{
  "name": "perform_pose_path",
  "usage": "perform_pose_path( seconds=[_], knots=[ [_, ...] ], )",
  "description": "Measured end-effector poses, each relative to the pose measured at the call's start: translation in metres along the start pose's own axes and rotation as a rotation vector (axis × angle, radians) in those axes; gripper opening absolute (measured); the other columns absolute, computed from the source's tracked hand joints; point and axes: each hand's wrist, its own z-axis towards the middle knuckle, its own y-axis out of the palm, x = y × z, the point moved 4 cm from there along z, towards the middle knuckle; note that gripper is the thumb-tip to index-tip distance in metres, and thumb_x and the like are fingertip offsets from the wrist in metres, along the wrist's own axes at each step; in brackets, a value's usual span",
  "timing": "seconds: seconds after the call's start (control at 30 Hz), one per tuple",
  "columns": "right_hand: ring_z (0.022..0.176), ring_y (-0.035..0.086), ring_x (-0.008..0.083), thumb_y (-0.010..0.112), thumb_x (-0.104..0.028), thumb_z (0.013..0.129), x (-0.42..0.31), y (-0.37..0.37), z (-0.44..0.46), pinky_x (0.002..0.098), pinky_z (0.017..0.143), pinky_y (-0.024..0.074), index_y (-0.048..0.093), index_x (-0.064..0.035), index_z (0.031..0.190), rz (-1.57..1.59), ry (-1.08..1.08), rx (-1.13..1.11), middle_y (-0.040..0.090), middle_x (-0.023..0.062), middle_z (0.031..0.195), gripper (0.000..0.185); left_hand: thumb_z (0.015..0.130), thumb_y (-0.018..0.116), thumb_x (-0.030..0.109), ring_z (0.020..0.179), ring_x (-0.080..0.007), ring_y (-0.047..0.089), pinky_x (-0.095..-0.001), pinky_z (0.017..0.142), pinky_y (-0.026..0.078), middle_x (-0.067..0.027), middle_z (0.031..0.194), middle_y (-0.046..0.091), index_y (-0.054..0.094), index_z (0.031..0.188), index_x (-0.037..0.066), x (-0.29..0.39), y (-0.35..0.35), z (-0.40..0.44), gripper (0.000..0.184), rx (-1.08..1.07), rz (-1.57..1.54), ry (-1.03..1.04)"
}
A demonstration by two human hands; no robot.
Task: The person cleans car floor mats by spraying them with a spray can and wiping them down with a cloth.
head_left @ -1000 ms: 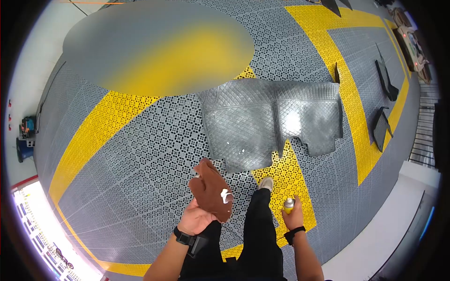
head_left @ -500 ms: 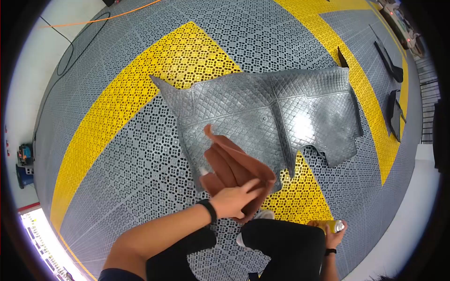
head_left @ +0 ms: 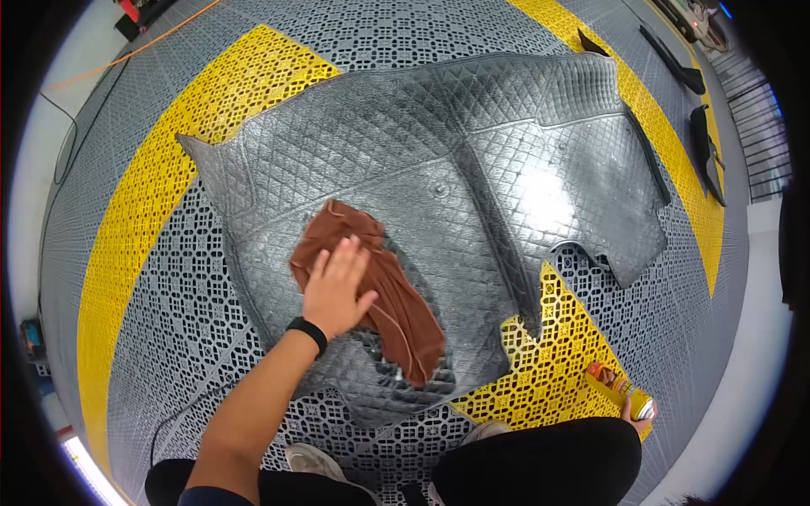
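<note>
A large grey quilted mat lies on the tiled floor. On its left half rests a brown cloth, and my left hand lies flat on top of it with the fingers stretched out. Dark, wet-looking patches and a little white residue show on the mat beside the cloth. At the lower right, my right hand holds a yellow spray can by its capped end; the knee hides most of this hand.
Grey and yellow perforated tiles surround the mat. Black trim pieces lie at the right. An orange cord and a black cable run along the upper left. My knees and shoes are at the bottom.
My view has come closer to the mat. My left hand has brought the brown cloth down onto the mat and now lies flat on it. The can stays in my right hand beside the knee.
</note>
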Motion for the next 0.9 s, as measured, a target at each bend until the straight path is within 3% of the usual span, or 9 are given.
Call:
perform_pose_path(
  seconds=[0.13, 0.23, 0.33, 0.43, 0.53, 0.6, 0.67, 0.73, 0.9],
  knots=[
    [0.134, 0.057, 0.0321, 0.085, 0.001, 0.087, -0.081, -0.004, -0.018, 0.044, 0.114, 0.047, 0.04, -0.0041, 0.158, 0.222, -0.233, -0.282, 0.054, 0.021, 0.145, 0.085, 0.098, 0.067, 0.057, 0.169, -0.0379, 0.005, -0.0676, 0.131, 0.004, -0.0248, 0.18, 0.012, 0.025, 0.172, 0.007, -0.009, 0.003, 0.03, 0.098, -0.002, -0.094, -0.351],
    [0.134, 0.057, 0.0312, 0.085, 0.002, 0.087, -0.064, 0.002, -0.017, 0.0434, 0.113, 0.0478, 0.04, -0.0033, 0.158, 0.332, -0.233, -0.215, 0.054, 0.0206, 0.146, 0.084, 0.09, 0.073, 0.066, 0.17, -0.0363, -0.005, -0.0719, 0.128, -0.001, -0.0223, 0.182, -0.003, 0.018, 0.175, 0.016, -0.007, 0.01, 0.035, 0.113, -0.093, -0.142, -0.42],
    [0.135, 0.056, 0.0333, 0.086, 0.001, 0.085, -0.091, -0.002, -0.013, 0.0455, 0.116, 0.0449, 0.038, -0.0035, 0.158, 0.615, -0.348, -0.493, 0.055, 0.0198, 0.145, 0.088, 0.088, 0.074, 0.071, 0.169, -0.0361, -0.008, -0.0714, 0.128, -0.002, -0.022, 0.182, -0.005, 0.017, 0.176, 0.016, -0.004, -0.002, 0.032, 0.119, -0.15, -0.156, -0.398],
    [0.141, 0.052, 0.0357, 0.08, -0.003, 0.091, -0.075, -0.014, 0.014, 0.0469, 0.121, 0.0397, 0.032, -0.0128, 0.168, 0.272, -0.16, -0.139, 0.046, 0.0226, 0.157, 0.091, 0.077, 0.077, 0.084, 0.169, -0.0343, -0.012, -0.0707, 0.129, -0.004, -0.0198, 0.183, -0.007, 0.012, 0.177, 0.017, -0.001, -0.013, 0.033, 0.136, -0.199, -0.125, -0.411],
    [0.138, 0.055, 0.0385, 0.074, -0.004, 0.094, -0.253, -0.076, -0.024, 0.0484, 0.123, 0.0377, 0.043, -0.0056, 0.159, -0.103, -0.64, 0.174, 0.052, 0.0215, 0.152, 0.072, 0.069, 0.08, 0.088, 0.168, -0.0378, -0.018, -0.0749, 0.126, -0.005, -0.0232, 0.181, -0.013, 0.004, 0.176, 0.011, 0.001, -0.005, 0.035, 0.152, -0.257, -0.107, -0.424],
    [0.13, 0.06, 0.0353, 0.074, 0.003, 0.091, -0.284, -0.073, -0.034, 0.0469, 0.119, 0.0401, 0.056, -0.0014, 0.142, 0.068, -0.783, -0.027, 0.064, 0.0184, 0.132, 0.054, 0.068, 0.08, 0.088, 0.167, -0.0379, -0.019, -0.0748, 0.126, -0.005, -0.0237, 0.181, -0.015, -0.001, 0.176, 0.01, 0.003, -0.003, 0.039, 0.156, -0.28, -0.077, -0.45],
    [0.117, 0.065, 0.0298, 0.068, 0.001, 0.096, -0.333, -0.02, -0.057, 0.0424, 0.109, 0.0488, 0.061, 0.0006, 0.131, 0.279, -0.767, -0.567, 0.067, 0.0154, 0.121, 0.036, 0.068, 0.08, 0.088, 0.167, -0.038, -0.019, -0.0748, 0.126, -0.005, -0.0241, 0.181, -0.016, -0.003, 0.176, 0.01, 0.008, -0.004, 0.042, 0.157, -0.299, -0.067, -0.446],
    [0.098, 0.07, 0.0209, 0.065, -0.01, 0.106, -0.345, 0.07, -0.091, 0.0349, 0.09, 0.0572, 0.06, -0.0014, 0.134, 0.418, -0.427, -0.989, 0.068, 0.0127, 0.112, 0.03, 0.068, 0.08, 0.088, 0.167, -0.0381, -0.02, -0.0748, 0.126, -0.006, -0.0245, 0.18, -0.017, -0.006, 0.175, 0.01, 0.006, -0.007, 0.039, 0.158, -0.3, -0.049, -0.466],
    [0.133, 0.062, 0.0343, 0.054, -0.042, 0.114, -0.337, 0.234, -0.14, 0.0433, 0.113, 0.0476, 0.051, 0.0035, 0.155, 0.394, -0.249, -1.33, 0.066, 0.0223, 0.143, 0.061, 0.068, 0.078, 0.091, 0.167, -0.0387, -0.021, -0.0746, 0.126, -0.005, -0.0257, 0.18, -0.018, -0.008, 0.175, 0.008, 0.008, -0.005, 0.04, 0.16, -0.324, -0.065, -0.466]
  ],
)
